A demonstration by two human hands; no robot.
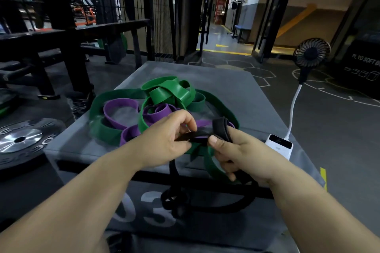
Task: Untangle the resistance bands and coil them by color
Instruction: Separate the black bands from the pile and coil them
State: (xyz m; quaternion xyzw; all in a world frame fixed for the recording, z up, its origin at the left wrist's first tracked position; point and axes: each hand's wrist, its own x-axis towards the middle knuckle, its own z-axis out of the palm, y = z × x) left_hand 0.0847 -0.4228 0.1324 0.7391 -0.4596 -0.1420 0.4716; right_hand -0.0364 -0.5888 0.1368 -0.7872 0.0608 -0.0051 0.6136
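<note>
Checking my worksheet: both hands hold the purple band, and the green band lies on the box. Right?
No: the head view shows the left hand and right hand holding the black band; the green band lies on the box.

green band | purple band | black band | grey box | white power bank

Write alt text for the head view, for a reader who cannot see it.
Both hands hold a black band: the left hand pinches it, the right hand has it wrapped round its fingers. Behind them, loops of green band and purple band lie tangled on a grey padded box.
</note>
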